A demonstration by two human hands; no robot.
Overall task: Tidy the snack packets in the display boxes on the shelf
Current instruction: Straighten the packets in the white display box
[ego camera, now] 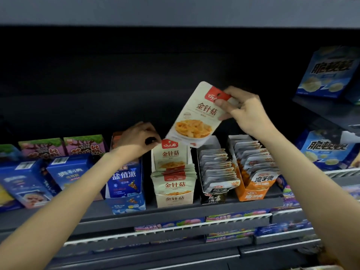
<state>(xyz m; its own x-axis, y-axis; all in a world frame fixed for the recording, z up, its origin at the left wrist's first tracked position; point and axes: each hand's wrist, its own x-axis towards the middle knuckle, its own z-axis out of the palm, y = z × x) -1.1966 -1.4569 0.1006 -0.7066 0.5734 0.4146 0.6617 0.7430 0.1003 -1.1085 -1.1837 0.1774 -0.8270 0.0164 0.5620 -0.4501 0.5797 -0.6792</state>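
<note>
Restocking the mushroom box
R hand (242,110) pinches packet (196,115) top, poised over cream box (175,199) at shelf (194,208) front; L hand (139,140) prob. grips rear packets, opening a gap.

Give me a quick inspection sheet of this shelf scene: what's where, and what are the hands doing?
Surface: dark shelf, front edge bare.
Job's things: cream packet held tilted above the cream display box; black box and orange box beside it, packets in rows.
Clutter: blue boxes at left.
Grippers: right hand pinches the packet's top; left hand curled behind the cream box, grasp unclear.
Cables: nothing seen.
Surroundings: more stocked shelves below and right.
</note>
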